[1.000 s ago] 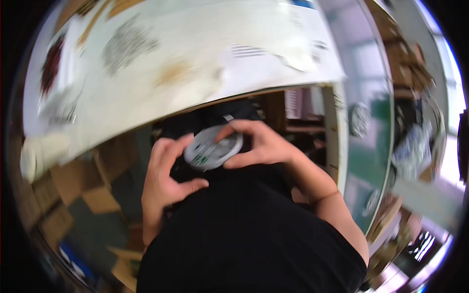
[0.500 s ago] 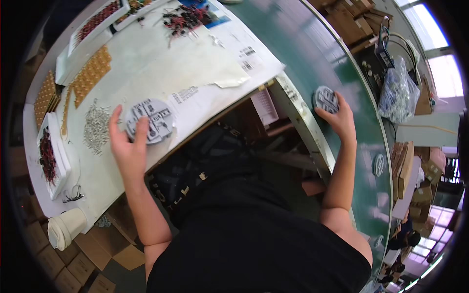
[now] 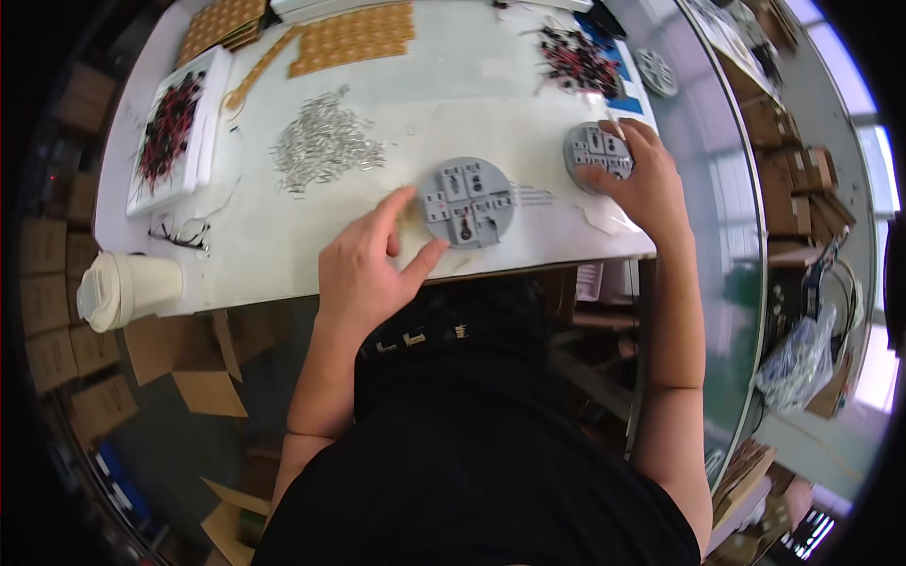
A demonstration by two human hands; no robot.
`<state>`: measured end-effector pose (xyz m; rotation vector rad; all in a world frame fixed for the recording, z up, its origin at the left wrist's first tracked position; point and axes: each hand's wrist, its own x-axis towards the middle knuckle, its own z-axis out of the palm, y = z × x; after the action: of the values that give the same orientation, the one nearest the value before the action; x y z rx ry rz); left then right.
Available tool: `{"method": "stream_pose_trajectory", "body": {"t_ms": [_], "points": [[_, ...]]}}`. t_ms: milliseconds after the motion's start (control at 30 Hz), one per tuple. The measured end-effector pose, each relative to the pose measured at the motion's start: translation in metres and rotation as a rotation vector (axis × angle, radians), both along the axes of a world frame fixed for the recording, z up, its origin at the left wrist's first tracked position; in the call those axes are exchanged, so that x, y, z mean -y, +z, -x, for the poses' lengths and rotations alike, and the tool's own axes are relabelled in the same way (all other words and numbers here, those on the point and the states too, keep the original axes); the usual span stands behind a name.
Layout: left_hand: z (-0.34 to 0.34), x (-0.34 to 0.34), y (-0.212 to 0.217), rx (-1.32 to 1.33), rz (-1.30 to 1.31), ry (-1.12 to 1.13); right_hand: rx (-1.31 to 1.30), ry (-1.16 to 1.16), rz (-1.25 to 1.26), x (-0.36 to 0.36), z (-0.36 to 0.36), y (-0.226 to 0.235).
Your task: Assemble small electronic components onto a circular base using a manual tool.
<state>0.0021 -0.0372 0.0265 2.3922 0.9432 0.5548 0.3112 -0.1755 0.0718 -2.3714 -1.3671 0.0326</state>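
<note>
A round grey plastic housing (image 3: 491,203) with moulded compartments and small black and metal parts lies near the table's front edge. Just left of it is my left hand (image 3: 363,269), thumb and index finger spread; the thumb tip is by the housing's lower left rim, and I cannot tell whether it touches. A second grey housing (image 3: 585,141) of the same kind is at the right of the table. My right hand (image 3: 651,184) grips it by its right side, thumb at the near edge and fingers at the far edge, covering part of it.
Loose silvery metal pieces (image 3: 326,146) lie left of centre. Red and black wired parts fill a white tray (image 3: 203,156) and form a heap (image 3: 578,64). Gold-brown sheets (image 3: 354,42), glasses (image 3: 179,233) and a lidded cup (image 3: 142,288) line the table. Another disc (image 3: 656,73) sits on the green conveyor (image 3: 703,179).
The right hand has brought its housing from over the conveyor to the table. My left thumb, earlier over the other housing, is now at its rim. The view has turned toward the table.
</note>
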Motion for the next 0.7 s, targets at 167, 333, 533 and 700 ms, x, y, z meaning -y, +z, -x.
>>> {"method": "stream_pose_trajectory", "body": {"t_ms": [167, 333, 533, 700], "points": [[0.011, 0.003, -0.003, 0.137, -0.025, -0.044, -0.249, 0.341, -0.021, -0.107, 0.047, -0.001], [0.007, -0.009, -0.015, 0.153, -0.089, -0.065, -0.215, 0.192, 0.328, -0.169, 0.094, -0.011], [0.000, -0.015, -0.009, 0.117, -0.058, -0.120, -0.092, 0.303, 0.284, -0.183, 0.098, -0.029], [-0.020, -0.018, -0.010, 0.025, -0.035, -0.170, -0.070, 0.377, 0.302, -0.184, 0.095, -0.036]]}}
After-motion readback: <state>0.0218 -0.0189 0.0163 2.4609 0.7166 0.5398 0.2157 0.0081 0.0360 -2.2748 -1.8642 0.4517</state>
